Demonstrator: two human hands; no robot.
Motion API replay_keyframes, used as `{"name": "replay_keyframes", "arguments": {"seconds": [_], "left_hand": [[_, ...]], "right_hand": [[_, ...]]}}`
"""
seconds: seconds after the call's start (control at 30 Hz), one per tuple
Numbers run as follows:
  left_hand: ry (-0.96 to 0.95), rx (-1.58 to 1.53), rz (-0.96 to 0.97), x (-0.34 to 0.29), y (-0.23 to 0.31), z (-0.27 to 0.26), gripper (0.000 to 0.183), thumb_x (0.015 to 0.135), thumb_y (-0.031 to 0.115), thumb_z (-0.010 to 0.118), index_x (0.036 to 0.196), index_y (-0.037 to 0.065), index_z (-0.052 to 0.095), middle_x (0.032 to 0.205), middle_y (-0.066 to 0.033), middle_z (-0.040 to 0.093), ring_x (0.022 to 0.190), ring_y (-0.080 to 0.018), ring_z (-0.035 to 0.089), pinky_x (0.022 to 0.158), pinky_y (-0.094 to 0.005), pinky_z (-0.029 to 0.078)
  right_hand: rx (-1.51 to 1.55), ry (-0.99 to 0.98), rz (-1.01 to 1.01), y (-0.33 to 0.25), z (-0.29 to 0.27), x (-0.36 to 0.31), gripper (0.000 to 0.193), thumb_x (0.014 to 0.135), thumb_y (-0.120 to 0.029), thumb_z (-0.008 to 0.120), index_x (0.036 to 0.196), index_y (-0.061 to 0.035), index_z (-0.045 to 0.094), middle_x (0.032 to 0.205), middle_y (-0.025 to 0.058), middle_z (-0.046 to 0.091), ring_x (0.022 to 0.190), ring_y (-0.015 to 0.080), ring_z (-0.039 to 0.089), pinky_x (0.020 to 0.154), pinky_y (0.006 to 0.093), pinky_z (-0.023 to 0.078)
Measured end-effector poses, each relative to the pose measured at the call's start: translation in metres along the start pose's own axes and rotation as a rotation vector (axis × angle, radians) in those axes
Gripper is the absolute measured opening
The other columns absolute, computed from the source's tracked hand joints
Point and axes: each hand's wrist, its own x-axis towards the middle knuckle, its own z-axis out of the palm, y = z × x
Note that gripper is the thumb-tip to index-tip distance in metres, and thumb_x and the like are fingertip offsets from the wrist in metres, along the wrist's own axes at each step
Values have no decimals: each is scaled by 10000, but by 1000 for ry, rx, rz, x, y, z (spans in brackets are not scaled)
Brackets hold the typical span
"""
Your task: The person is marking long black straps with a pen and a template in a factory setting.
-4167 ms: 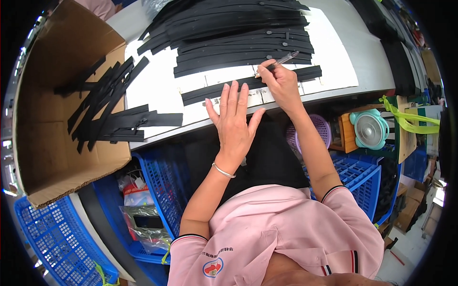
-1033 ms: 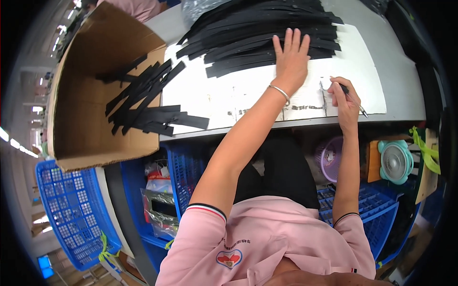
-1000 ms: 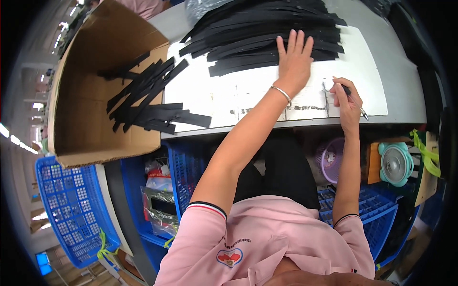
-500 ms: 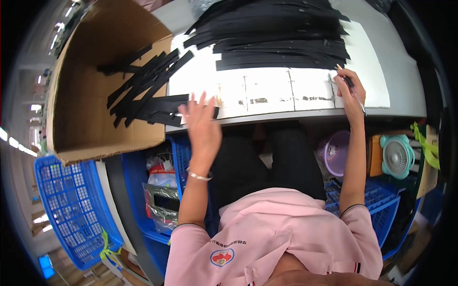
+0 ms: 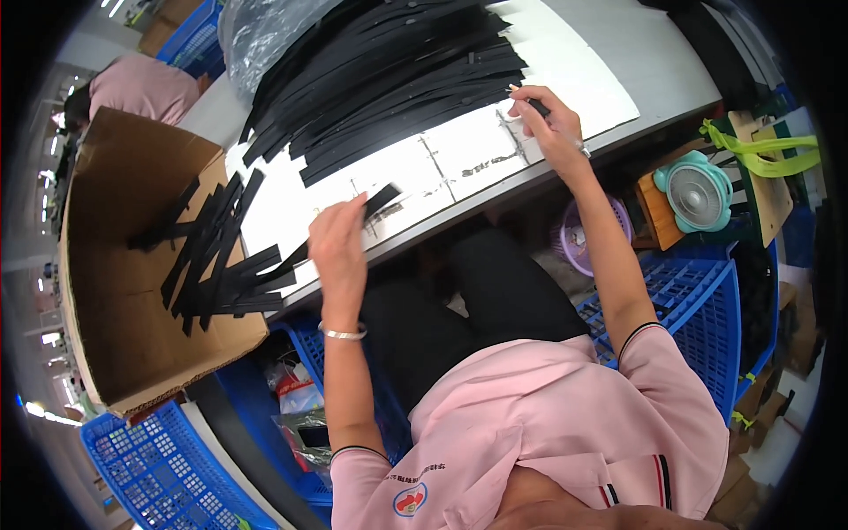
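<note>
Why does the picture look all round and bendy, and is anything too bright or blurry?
Head view: the fisheye lens curves straight edges, like the grey table's, and the corners are black; head view: the white sheet is nearly washed out, while the piled black zipper strips look very dark; head view: the left hand seems slightly blurry.

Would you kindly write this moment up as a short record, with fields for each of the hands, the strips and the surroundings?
Left hand: gripping a black strip over the white sheet
Right hand: holding a pen, tip by the pile's right end
Strip pile: black, on the sheet
Cardboard box: left, more strips partly inside
Lower right: teal fan
</note>
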Motion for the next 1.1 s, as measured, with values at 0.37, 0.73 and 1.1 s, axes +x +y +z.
{"name": "replay_keyframes", "arguments": {"seconds": [0.37,0.73,1.1], "left_hand": [[-3,-154,103,46,71,113,189,891,49,735,1077,33,767,1054,-98,718,1019,-281,649,937,-395,499],[-13,149,23,-8,36,72,316,1002,133,659,1303,58,712,1367,-107,681,1372,-304,551,1247,-539,224],[25,271,-153,-49,1,32,587,965,310,734,1452,23,573,1519,-163,541,1489,-361,412,1222,-658,98]], "right_hand": [[-633,5,-497,-23,23,-63,375,838,-76,796,1202,-77,704,1101,58,745,1088,268,682,928,374,507],[-824,144,-528,11,-36,-46,381,880,-69,761,1258,-112,747,1069,57,701,1035,238,602,999,389,437],[-825,169,-475,17,-31,-50,343,917,-21,732,1241,-126,764,1077,60,694,1065,239,600,1002,359,445]]}}
